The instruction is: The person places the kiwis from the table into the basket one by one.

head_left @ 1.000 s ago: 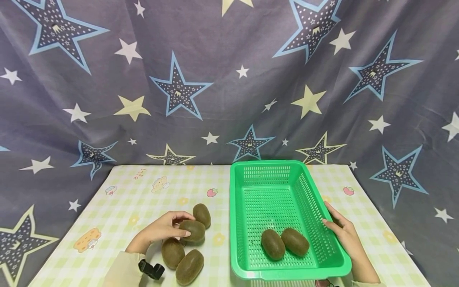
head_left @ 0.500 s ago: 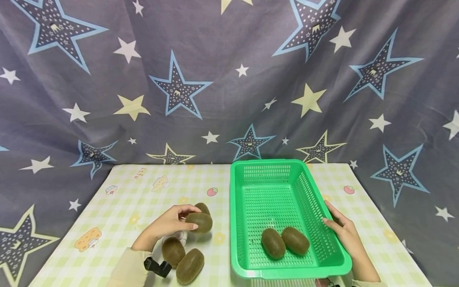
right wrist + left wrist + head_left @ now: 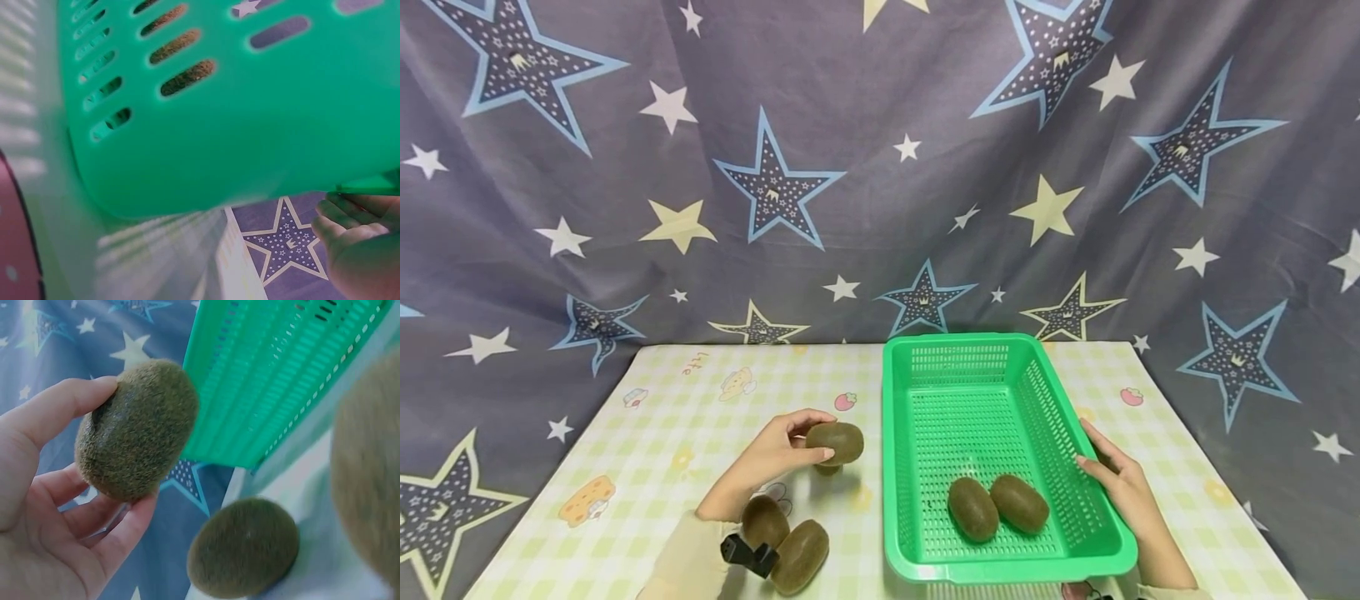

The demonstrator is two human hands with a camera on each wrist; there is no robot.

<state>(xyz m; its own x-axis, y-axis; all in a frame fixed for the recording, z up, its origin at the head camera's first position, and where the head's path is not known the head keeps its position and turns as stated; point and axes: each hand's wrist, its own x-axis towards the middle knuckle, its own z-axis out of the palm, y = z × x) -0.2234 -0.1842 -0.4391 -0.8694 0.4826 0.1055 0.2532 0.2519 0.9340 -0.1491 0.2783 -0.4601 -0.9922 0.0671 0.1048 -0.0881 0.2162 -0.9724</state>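
Note:
My left hand [image 3: 782, 450] holds a brown fuzzy kiwi [image 3: 838, 442] between thumb and fingers, left of the green basket [image 3: 897, 467]. In the left wrist view the thumb lies on one side of this kiwi [image 3: 140, 428] and the fingers support the other. Another kiwi [image 3: 827, 470] is mostly hidden behind it in the head view. Closer to me, two kiwis [image 3: 801, 557] lie side by side, partly behind the wrist camera. My right hand [image 3: 1123, 492] grips the basket's right rim, thumb on top and fingers outside. Inside the basket two kiwis [image 3: 973, 509] sit side by side near its front.
A checked cloth [image 3: 805, 375] with printed cartoons covers the table. Behind and beside it hangs a grey curtain [image 3: 865, 200] with stars. The basket has tall slotted walls and its front end lies toward me.
My left hand has lifted the kiwi from the group and carried it away from me and to the right, past another kiwi. The right hand and the basket have stayed in place.

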